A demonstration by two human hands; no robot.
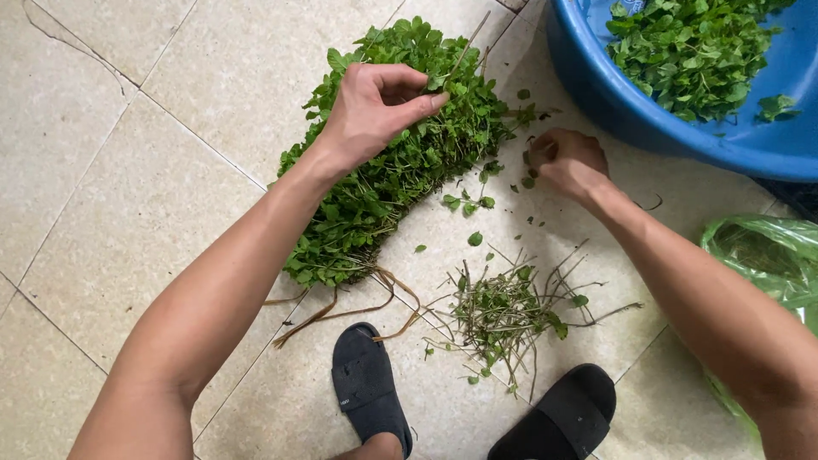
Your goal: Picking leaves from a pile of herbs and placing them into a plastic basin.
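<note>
Left hand [372, 111] pinching a stem atop the herb bundle [383, 179], long axis slanting toward the blue basin [596, 94]; right hand [567, 162] curled shut beside the bundle, nearer the basin, contents unclear.

A blue basin [596, 85] sits at the upper right on the beige tiled floor [102, 196] and contains picked green leaves [690, 51]. A green plastic bag [767, 255] lies at the right edge. Two black slippers [368, 383] occupy the bottom centre, beside a pile of stripped stems [503, 315].

Glossy plastic basin [596, 94]; matt tile floor [111, 196]; thin plastic bag [767, 255].
</note>
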